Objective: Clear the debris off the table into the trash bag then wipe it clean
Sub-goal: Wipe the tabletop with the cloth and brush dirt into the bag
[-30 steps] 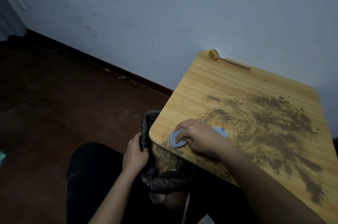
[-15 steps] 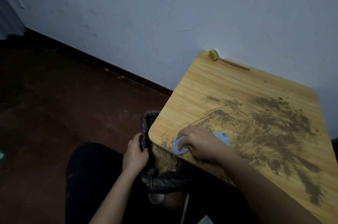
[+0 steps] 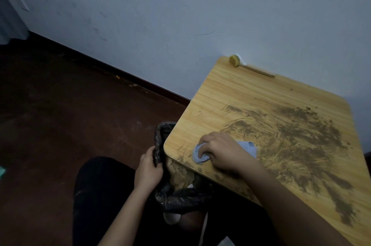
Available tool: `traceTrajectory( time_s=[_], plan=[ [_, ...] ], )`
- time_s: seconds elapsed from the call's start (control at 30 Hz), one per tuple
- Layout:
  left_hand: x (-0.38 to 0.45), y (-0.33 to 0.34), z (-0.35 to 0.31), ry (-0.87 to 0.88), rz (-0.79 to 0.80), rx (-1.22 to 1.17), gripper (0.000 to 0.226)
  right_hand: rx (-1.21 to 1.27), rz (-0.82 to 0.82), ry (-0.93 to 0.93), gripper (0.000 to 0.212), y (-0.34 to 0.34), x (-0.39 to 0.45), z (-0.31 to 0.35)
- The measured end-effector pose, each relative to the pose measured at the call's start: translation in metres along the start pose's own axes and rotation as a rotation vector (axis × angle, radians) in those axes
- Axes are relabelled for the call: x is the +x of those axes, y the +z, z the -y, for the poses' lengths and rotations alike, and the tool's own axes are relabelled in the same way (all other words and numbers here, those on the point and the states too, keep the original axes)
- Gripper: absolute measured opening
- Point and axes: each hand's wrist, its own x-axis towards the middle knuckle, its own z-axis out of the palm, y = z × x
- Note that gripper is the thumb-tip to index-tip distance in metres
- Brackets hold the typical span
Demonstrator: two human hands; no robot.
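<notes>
Right hand (image 3: 221,151), fingers curled and pinching blue cloth (image 3: 200,155), now a little closer to the near table (image 3: 241,93) corner than a second ago. Dirt (image 3: 297,141) mostly unswept. Left hand (image 3: 149,169) still gripping trash bag (image 3: 176,193) rim below.

One head cam only, wide-angle, tilted forward and down from your own eye line.

You look down close over the table (image 3: 261,93), which fills the right half of the frame at a slant; your left hand (image 3: 148,169) and right hand (image 3: 222,151) sit lower centre, near the lens. Floor (image 3: 60,115) runs across the left, wall (image 3: 180,5) across the top. No second view, so nothing shared.
</notes>
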Motion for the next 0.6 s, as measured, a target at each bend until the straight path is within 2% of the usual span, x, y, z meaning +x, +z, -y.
traceTrajectory(
  time_s=[0.23,0.47,0.6],
  plan=[
    [0.000,0.000,0.000,-0.008,0.009,0.007,0.054,-0.007,0.031,-0.034,0.038,0.008,-0.002,0.008],
    [-0.001,0.002,-0.002,-0.004,0.028,0.012,0.057,0.049,-0.035,-0.144,0.031,0.016,-0.002,0.023],
    [-0.001,0.001,-0.002,-0.002,0.031,0.014,0.059,0.053,-0.088,-0.062,0.034,0.010,0.002,0.019]
  ],
)
